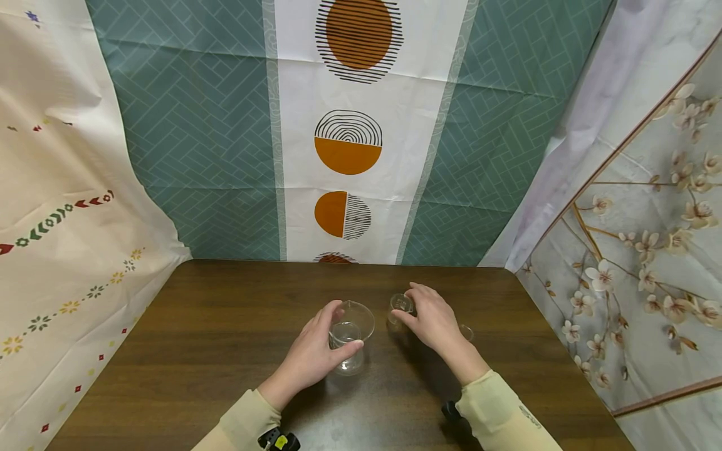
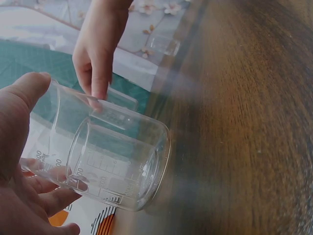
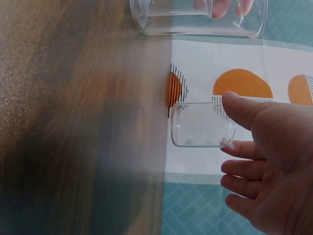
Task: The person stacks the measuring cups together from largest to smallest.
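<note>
In the head view my left hand [image 1: 314,344] grips a large clear glass beaker [image 1: 366,326] upright on the table, thumb on the near side and fingers on the far side. A smaller beaker [image 2: 115,161] with printed graduations sits nested inside it, best seen in the left wrist view. To the right, my right hand [image 1: 434,316] pinches a small spouted beaker [image 3: 200,126] near its rim between thumb and index finger. The other fingers of that hand extend loosely beside it. Both beakers stand a short way apart.
Another small clear glass [image 1: 465,332] stands just right of my right wrist, partly hidden by it. The brown wooden table [image 1: 225,319] ends at a patterned cloth curtain [image 1: 350,219] at the back. Printed cloths hang along the left and right sides.
</note>
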Demonstrator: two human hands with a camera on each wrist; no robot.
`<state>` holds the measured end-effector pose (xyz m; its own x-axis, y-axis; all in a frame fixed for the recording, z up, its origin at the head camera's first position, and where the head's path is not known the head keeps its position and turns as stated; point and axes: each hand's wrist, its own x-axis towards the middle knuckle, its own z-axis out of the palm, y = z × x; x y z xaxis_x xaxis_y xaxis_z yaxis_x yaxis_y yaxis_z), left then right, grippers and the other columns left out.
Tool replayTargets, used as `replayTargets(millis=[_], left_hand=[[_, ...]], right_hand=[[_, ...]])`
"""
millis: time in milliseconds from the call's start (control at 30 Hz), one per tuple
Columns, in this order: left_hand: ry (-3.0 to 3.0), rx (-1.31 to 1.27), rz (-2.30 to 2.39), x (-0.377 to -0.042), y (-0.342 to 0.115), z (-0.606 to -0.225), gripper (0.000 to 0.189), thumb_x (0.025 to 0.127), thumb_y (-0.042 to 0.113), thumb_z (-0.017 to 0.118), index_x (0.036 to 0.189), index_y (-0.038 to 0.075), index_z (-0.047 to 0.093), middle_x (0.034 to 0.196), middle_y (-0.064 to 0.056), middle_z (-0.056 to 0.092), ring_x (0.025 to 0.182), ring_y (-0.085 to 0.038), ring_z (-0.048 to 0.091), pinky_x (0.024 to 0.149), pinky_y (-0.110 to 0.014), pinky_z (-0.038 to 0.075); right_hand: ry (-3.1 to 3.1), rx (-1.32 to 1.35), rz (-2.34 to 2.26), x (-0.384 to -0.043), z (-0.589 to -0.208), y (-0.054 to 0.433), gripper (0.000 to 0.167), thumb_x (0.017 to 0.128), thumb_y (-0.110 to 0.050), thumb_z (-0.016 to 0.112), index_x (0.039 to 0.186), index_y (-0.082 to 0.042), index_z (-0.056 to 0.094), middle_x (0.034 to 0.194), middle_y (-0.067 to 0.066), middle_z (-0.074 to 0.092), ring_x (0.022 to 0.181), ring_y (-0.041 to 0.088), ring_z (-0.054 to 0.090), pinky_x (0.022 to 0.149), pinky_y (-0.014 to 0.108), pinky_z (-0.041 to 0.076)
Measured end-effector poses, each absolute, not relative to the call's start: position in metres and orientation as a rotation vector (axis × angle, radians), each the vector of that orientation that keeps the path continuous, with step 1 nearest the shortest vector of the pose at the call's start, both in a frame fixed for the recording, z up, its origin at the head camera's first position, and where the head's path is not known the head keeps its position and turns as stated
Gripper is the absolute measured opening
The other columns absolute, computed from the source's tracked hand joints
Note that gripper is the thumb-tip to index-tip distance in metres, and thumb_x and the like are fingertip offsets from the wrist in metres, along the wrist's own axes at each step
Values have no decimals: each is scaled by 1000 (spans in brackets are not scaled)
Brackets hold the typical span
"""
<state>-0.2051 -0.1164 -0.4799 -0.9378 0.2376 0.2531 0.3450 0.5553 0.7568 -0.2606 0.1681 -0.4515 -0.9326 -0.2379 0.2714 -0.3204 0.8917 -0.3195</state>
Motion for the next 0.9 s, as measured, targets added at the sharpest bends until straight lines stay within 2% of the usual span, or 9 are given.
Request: replayTargets(millis=[900], left_hand=[[-2653,-511,-1309,-205,-116,-481,91,94,55,87,162,13,45,149,-13,65,138,-38,59,111,-62,48]], right_hand=[[-2812,456,513,-250,-447,168,55,99,-45,84,131,-1,73,161,19,57,151,40,51,118,59,45]])
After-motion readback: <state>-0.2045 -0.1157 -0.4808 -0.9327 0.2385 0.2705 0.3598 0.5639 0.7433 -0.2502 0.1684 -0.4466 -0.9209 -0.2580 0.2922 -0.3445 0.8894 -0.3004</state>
